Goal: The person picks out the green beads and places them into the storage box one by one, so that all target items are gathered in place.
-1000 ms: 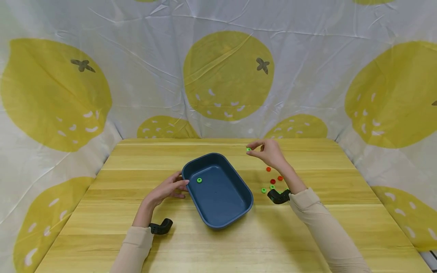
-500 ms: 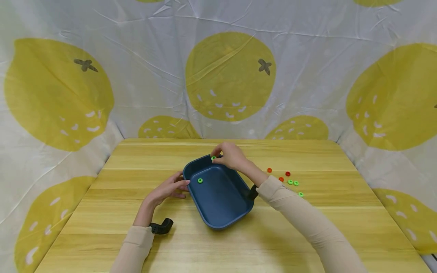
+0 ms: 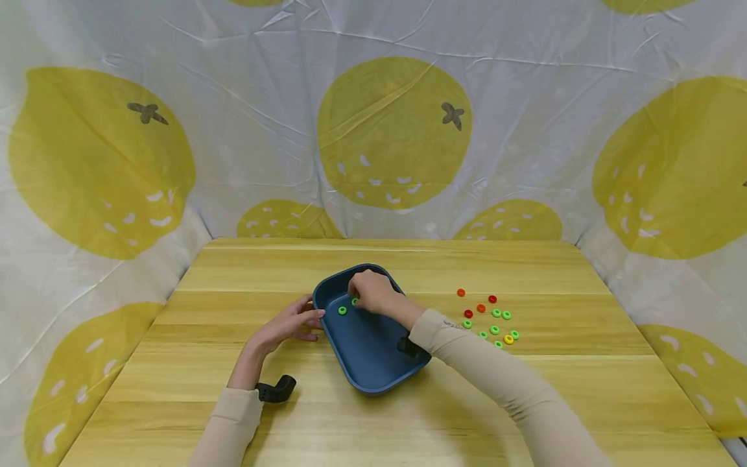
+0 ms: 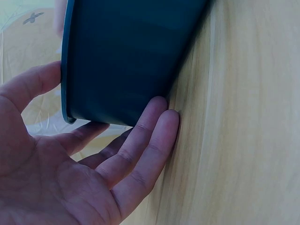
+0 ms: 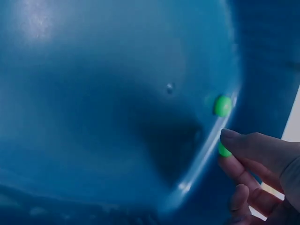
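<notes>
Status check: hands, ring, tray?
Left hand braces tray wall. Right hand pinches green ring inside tray. Nothing in the way.

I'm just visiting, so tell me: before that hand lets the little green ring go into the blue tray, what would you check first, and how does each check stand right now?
1. Right hand is over the blue tray: ok.
2. It pinches a green ring at its fingertips, low inside the tray: ok.
3. Left hand steadies the tray, fingers against its outer wall: ok.
4. The ring already in the tray lies just beside the held one, apart from it: ok.
5. Whether the held ring touches the tray floor: cannot tell.
6. More loose rings wait on the table, right of the tray: ok.
</notes>
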`<state>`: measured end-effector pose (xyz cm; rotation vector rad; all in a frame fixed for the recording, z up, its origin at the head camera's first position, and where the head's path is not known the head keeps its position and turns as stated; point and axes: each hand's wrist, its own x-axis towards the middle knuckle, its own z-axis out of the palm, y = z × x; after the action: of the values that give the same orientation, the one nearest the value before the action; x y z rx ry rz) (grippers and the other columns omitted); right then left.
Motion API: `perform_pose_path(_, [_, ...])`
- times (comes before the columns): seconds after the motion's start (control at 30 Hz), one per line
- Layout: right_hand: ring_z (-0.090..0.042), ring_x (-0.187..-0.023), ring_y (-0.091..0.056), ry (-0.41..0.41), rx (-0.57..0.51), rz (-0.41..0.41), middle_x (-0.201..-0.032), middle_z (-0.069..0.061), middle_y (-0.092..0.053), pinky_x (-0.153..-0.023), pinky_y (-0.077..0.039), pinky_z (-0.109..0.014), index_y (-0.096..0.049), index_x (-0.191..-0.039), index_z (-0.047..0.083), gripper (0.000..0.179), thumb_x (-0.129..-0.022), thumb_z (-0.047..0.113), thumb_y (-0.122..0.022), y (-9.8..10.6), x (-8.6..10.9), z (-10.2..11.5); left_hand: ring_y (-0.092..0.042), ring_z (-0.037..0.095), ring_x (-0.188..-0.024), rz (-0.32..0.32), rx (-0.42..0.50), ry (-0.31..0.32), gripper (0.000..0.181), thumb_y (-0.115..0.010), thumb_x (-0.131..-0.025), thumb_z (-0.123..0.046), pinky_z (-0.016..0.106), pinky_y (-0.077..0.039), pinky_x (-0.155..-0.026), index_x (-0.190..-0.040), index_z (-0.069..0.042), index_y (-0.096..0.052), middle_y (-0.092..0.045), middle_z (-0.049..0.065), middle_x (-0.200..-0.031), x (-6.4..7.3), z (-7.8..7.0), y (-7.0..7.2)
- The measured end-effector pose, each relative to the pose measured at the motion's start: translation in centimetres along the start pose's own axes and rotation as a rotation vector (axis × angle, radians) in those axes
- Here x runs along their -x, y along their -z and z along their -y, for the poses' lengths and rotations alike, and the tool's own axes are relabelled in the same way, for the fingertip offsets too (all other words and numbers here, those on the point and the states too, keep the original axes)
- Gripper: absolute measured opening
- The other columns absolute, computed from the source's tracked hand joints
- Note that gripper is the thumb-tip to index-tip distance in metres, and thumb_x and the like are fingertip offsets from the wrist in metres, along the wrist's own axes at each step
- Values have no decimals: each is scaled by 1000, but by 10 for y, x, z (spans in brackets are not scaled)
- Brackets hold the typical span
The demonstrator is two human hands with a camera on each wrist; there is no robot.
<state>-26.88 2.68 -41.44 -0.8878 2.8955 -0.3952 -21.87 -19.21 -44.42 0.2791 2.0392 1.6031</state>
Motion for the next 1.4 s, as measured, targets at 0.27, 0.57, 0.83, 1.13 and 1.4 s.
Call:
perform_pose_path(0.27, [-11,-73,-61,-3,-2,9,-84,0,-69,-61,-50,-23,-74,-90,12,10,-80,12,-74,-13,-1,0,-60,27,-106,5,-3,-4,67,-50,-97,-29,48,-53,-88,-148,-4,-15,-36,30,-140,-1,0,1])
perform_pose_path(0.57, [-9,-74,-59,-3,9,15,-86,1,-69,-61,-48,-21,-74,-95,14,14,-81,15,-73,-20,1,-3,-60,25,-106,-6,-3,6,66,-50,-96,-31,46,-54,-87,-148,-6,-17,-37,28,-140,-1,1,0])
perform_pose_path(0.83, [-11,-81,-61,21,-34,-38,-91,1,-69,-67,-51,-23,-73,-97,15,17,-81,19,-74,-1,11,-2,-60,26,-106,-3,-11,1,66,-49,-97,-30,46,-53,-87,-148,-5,-17,-36,29,-140,1,1,-1])
perform_pose_path(1.13, [-18,-91,-64,-4,-259,-114,-96,-2,-71,-79,-52,-31,-71,-103,12,21,-83,20,-71,28,25,-14,-60,27,-106,-12,-4,4,66,-50,-97,-29,47,-53,-88,-148,-4,-16,-37,30,-139,1,0,-1])
perform_pose_path(1.4, [-18,-83,-61,-32,-496,-256,-92,-4,-71,-68,-44,-22,-73,-99,11,18,-84,21,-70,50,47,-38,-60,25,-104,-21,-2,7,67,-51,-96,-29,47,-54,-87,-148,-4,-17,-38,29,-138,1,-1,-2])
